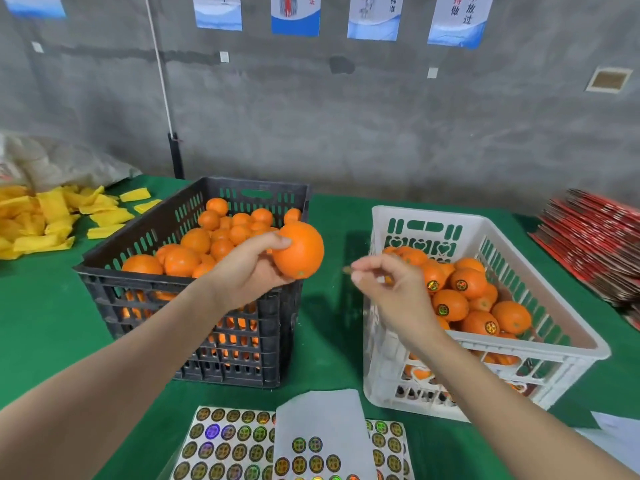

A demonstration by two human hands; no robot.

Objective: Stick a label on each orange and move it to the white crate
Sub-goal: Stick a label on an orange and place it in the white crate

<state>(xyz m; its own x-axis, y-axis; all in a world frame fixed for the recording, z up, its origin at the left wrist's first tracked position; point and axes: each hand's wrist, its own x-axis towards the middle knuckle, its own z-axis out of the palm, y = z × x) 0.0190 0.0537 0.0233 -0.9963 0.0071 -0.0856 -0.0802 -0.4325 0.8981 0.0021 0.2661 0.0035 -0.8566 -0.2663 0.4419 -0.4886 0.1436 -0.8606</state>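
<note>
Hands first: my left hand [249,271] grips one orange [299,251] at the centre of the frame, raised over the near right corner of the black crate [104,289], which is piled with loose oranges [197,240]. My right hand [391,292], just right of it and clear of the orange, pinches a small blurred label [347,270] at its fingertips. Behind that hand the white crate [540,348] holds labelled oranges [450,304]. Sticker sheets [225,441] lie bottom centre on the green tabletop [45,323]; yellow pieces [45,216] at left, a red stack [595,244] at the right edge
</note>
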